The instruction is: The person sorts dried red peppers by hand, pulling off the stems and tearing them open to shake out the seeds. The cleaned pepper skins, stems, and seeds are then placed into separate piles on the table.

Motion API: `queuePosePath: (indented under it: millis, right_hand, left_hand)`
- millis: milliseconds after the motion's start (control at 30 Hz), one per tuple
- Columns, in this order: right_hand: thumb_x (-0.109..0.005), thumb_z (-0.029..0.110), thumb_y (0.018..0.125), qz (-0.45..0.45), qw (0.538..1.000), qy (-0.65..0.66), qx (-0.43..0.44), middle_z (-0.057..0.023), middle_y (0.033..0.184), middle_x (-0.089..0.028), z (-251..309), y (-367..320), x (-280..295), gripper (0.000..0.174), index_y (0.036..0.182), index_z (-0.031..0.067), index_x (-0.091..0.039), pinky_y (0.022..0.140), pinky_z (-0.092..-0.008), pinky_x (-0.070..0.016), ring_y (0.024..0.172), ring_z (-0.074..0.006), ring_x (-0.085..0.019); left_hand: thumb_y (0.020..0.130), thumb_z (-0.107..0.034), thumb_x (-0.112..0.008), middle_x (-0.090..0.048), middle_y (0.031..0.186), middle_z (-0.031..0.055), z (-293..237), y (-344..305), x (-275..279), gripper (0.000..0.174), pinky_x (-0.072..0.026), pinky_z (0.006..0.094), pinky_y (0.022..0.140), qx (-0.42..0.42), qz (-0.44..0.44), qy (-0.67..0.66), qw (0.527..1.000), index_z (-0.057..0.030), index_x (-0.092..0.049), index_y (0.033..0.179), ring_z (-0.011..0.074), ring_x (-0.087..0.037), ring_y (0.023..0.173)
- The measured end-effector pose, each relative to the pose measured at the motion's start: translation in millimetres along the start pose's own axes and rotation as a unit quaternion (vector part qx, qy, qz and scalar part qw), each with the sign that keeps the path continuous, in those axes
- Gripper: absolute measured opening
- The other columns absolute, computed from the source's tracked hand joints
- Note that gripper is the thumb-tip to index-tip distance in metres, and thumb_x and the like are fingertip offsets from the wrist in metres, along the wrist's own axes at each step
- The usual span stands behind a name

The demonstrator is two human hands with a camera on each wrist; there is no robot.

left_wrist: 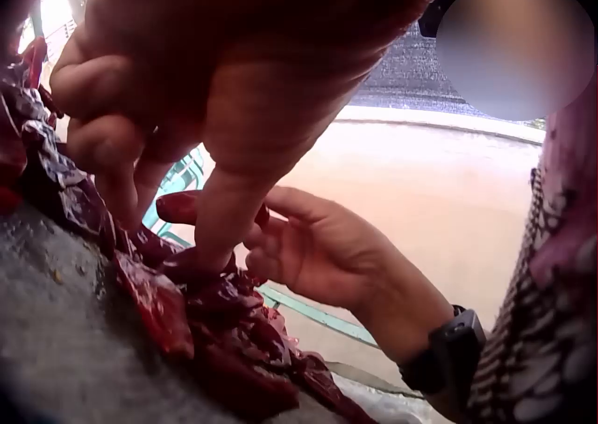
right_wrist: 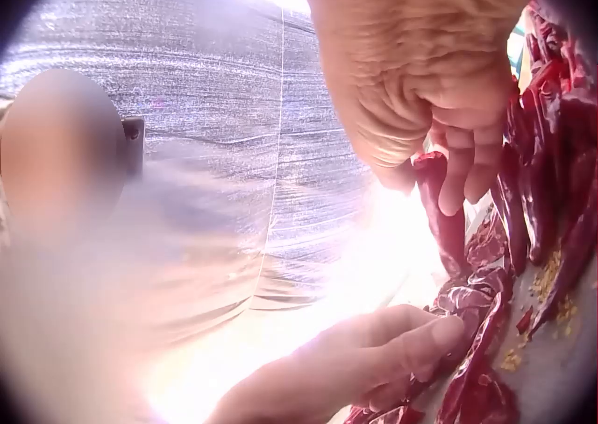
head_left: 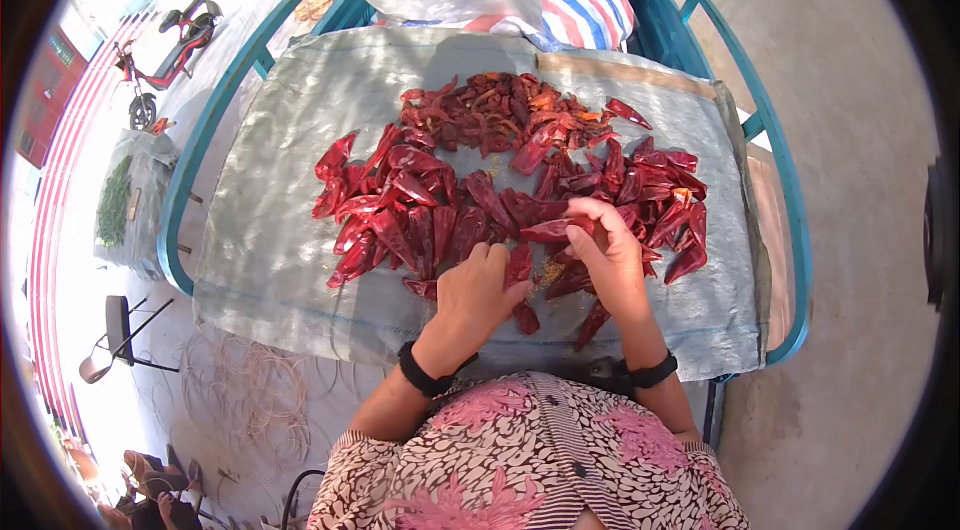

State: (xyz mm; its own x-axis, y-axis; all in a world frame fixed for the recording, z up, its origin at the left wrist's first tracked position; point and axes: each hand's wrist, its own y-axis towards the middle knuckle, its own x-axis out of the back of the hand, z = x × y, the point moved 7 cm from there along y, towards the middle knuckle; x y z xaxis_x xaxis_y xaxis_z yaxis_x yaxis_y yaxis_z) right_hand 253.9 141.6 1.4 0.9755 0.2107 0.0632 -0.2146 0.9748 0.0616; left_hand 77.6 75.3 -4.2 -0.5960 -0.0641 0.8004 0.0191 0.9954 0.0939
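The dried red chillies [head_left: 500, 170] lie spread in a loose, shallow heap on a grey woven sheet [head_left: 270, 230] laid over the bed of a teal cart [head_left: 215, 120], probably so that each pod lies open to the sun and can be picked out singly; both hands work at the near edge of that heap, where the person's reach is shortest; the right hand [head_left: 615, 265] has its grip clenched on one long chilli pod [head_left: 553, 228], fingers and thumb curled round it and lifting it just above the heap, apparently to keep it apart from the rest while it is handled; the left hand [head_left: 472, 295], just beside it at the heap's near edge, holds nothing; its grip is released, and its fingers reach out straight, the forefinger tip pressing down on a second pod [head_left: 518, 265], which looks like a way to pin that pod against the sheet so it does not slide; pale loose seeds [head_left: 548, 275] lie scattered on the sheet between the two hands, at the heap's near edge; beyond the heap's far edge a striped sack [head_left: 585, 5] rests against the cart's end; well off to the heap's left a scooter [head_left: 165, 55] stands on the pavement; each wrist carries a black band [head_left: 425, 375].
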Motion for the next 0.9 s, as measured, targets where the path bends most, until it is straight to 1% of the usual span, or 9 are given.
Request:
queuePosePath:
  millis: [100, 133, 233, 367, 533, 667, 733, 800, 900]
  right_hand:
    - [-0.07, 0.001, 0.092, -0.058, 0.997, -0.043, 0.03, -0.0083, 0.134, -0.055, 5.4, -2.7, 5.4, 0.041, 0.131, 0.0045, -0.06, 0.079, -0.0256, -0.054, 0.096, -0.0112, -0.063]
    - [-0.071, -0.001, 0.09, -0.043, 0.993, -0.073, 0.086, -0.0082, 0.14, -0.05, 11.0, -2.9, 4.0, 0.047, 0.134, 0.0061, -0.058, 0.079, -0.0249, -0.0534, 0.099, -0.0109, -0.062]
    - [-0.07, 0.001, 0.091, 0.003, 0.99, -0.119, 0.079, -0.0093, 0.133, -0.055, 6.9, -5.4, 5.5, 0.042, 0.132, 0.0065, -0.06, 0.078, -0.0261, -0.0532, 0.094, -0.0115, -0.064]
    - [-0.07, 0.011, 0.095, 0.08, 0.98, -0.18, 0.023, -0.0102, 0.124, -0.06, 12.4, -12.5, -11.6, 0.04, 0.133, 0.0058, -0.059, 0.077, -0.0302, -0.0552, 0.086, -0.0138, -0.067]
    - [-0.066, 0.014, 0.099, 0.135, 0.984, -0.116, 0.008, -0.0088, 0.101, -0.071, 3.8, -12.4, -20.9, 0.032, 0.13, 0.0072, -0.062, 0.077, -0.0304, -0.0552, 0.09, -0.0142, -0.068]
    - [-0.065, 0.013, 0.099, 0.078, 0.991, -0.11, -0.009, -0.0068, 0.1, -0.07, -2.9, -10.1, -7.3, 0.028, 0.126, 0.0045, -0.064, 0.076, -0.0275, -0.0532, 0.084, -0.0103, -0.063]
    - [-0.065, 0.013, 0.099, 0.005, 0.995, -0.101, 0.028, -0.0073, 0.102, -0.07, 6.3, -8.1, 0.0, 0.029, 0.126, 0.0029, -0.064, 0.081, -0.028, -0.0522, 0.088, -0.0119, -0.063]
    - [-0.065, 0.012, 0.099, -0.062, 0.98, -0.149, 0.114, -0.0092, 0.112, -0.066, 18.3, -6.6, 8.1, 0.03, 0.127, 0.0017, -0.063, 0.092, -0.0308, -0.0489, 0.101, -0.0168, -0.061]
    - [-0.065, 0.01, 0.098, -0.111, 0.977, -0.121, 0.135, -0.0104, 0.119, -0.063, 23.9, -10.2, 13.5, 0.031, 0.128, 0.0031, -0.062, 0.098, -0.0339, -0.0467, 0.108, -0.0203, -0.059]
  left_hand:
    - [0.083, -0.034, -0.079, -0.064, 0.093, 0.015, -4.9, -3.0, -14.8, 0.039, -0.0534, 0.047, 0.07, -0.007, 0.018, 0.043, 0.999, -0.0041, -0.059, 0.1, 0.0366, -0.068, 0.083]
    - [0.083, -0.034, -0.078, -0.065, 0.091, 0.0153, -4.9, -2.6, -19.7, 0.038, -0.0534, 0.0471, 0.069, -0.014, 0.017, 0.055, 0.998, -0.0038, -0.059, 0.098, 0.0369, -0.068, 0.083]
    - [0.083, -0.031, -0.076, -0.065, 0.086, 0.0136, 5.4, 3.4, -29.1, 0.033, -0.0525, 0.0484, 0.067, 0.019, 0.027, 0.078, 0.996, -0.0041, -0.06, 0.093, 0.0363, -0.067, 0.081]
    - [0.086, -0.024, -0.073, -0.064, 0.084, 0.0114, -11.0, 3.7, -7.9, 0.021, -0.052, 0.0485, 0.066, -0.045, -0.038, -0.001, 0.998, -0.0058, -0.062, 0.091, 0.0356, -0.067, 0.079]
    - [0.089, -0.019, -0.072, -0.063, 0.083, 0.0102, -30.2, 2.2, 1.1, 0.015, -0.0522, 0.0464, 0.067, -0.118, -0.053, -0.084, 0.988, -0.0078, -0.065, 0.097, 0.034, -0.066, 0.077]
    - [0.088, -0.024, -0.075, -0.061, 0.089, 0.0114, -9.2, 4.1, 19.4, 0.026, -0.0521, 0.0463, 0.068, -0.002, -0.082, -0.064, 0.995, -0.0071, -0.063, 0.103, 0.0341, -0.067, 0.081]
    - [0.087, -0.026, -0.078, -0.06, 0.095, 0.0128, 9.5, 6.4, 28.1, 0.032, -0.0526, 0.0465, 0.07, 0.051, -0.125, 0.011, 0.991, -0.0063, -0.061, 0.106, 0.0351, -0.067, 0.085]
    - [0.085, -0.025, -0.079, -0.059, 0.101, 0.0142, 19.1, 7.9, 27.3, 0.036, -0.053, 0.0472, 0.073, 0.077, -0.12, 0.051, 0.988, -0.0053, -0.06, 0.109, 0.0372, -0.067, 0.089]
    - [0.083, -0.023, -0.08, -0.057, 0.106, 0.0153, 31.3, 12.1, 16.3, 0.04, -0.0535, 0.0479, 0.075, 0.104, -0.085, 0.093, 0.987, -0.004, -0.058, 0.111, 0.0394, -0.066, 0.093]
